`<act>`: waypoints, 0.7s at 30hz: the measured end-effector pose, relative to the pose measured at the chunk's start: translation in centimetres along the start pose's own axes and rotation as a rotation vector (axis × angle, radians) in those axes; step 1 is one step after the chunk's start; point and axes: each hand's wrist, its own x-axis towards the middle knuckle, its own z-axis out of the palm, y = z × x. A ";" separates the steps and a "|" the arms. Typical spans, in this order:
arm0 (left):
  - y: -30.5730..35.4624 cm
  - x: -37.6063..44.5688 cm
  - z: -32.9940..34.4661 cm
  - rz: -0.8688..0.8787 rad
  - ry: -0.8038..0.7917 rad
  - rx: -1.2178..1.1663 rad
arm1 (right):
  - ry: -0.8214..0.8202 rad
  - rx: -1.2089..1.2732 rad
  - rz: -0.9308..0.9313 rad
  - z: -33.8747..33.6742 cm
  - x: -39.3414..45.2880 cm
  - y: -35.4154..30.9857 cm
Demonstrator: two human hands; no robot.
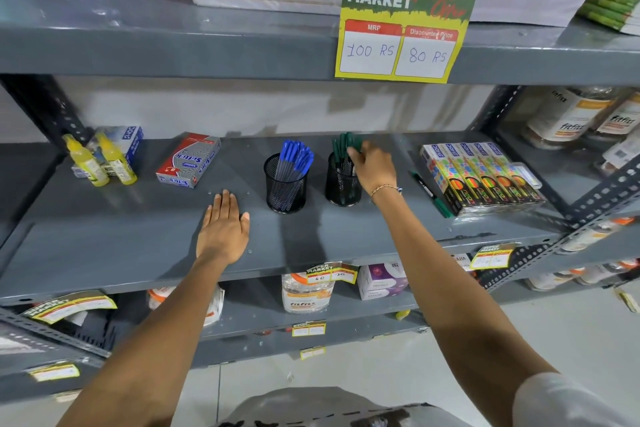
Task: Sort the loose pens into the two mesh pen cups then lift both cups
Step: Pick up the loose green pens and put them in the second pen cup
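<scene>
The grey metal shelf (104,246) carries everything in play, with a red pen box (188,159) and two yellow bottles (100,163) toward its left end and a row of highlighter packs (485,177) toward its right. Near the middle stand the two mesh cups, just apart from each other: the left cup (285,189) holds a bunch of blue pens (296,156), and the right cup (341,185) holds green pens (344,146).

The left hand (223,229) lies open and flat on the shelf, palm down, a little left of the blue cup and gripping nothing. The right hand (372,168) reaches to the top of the green cup, fingers curled among the green pen caps; whether it is pinching one pen or only settling the bunch cannot be told.

One loose green pen (433,196) lies on the shelf against the front of the highlighter packs, to the right of the green cup. By this, the sorting step looks nearly finished but not closed. The next move likely calls for the right hand to let go of the caps, fetch that last pen and drop it in with the greens; only then should each hand wrap a cup and lift.
</scene>
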 end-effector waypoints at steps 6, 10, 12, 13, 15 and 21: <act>0.0 0.0 0.0 -0.002 0.001 0.003 | 0.098 0.056 0.076 -0.6 0.5 1.4; 0.1 0.0 -0.1 -0.005 -0.001 0.011 | 0.220 -0.073 0.317 -2.5 -0.1 5.4; 0.1 -0.1 -0.1 -0.005 -0.001 0.012 | 0.214 -0.209 0.499 -3.4 -1.0 7.9; 0.2 -0.1 -0.2 -0.003 0.000 0.009 | 0.196 -0.247 0.572 -3.8 -1.5 9.0; 0.2 -0.2 -0.2 -0.002 0.000 0.006 | 0.155 -0.292 0.670 -4.1 -2.6 10.8; 0.3 -0.2 -0.4 -0.006 -0.012 0.018 | 0.103 -0.337 0.720 -4.0 -3.9 11.2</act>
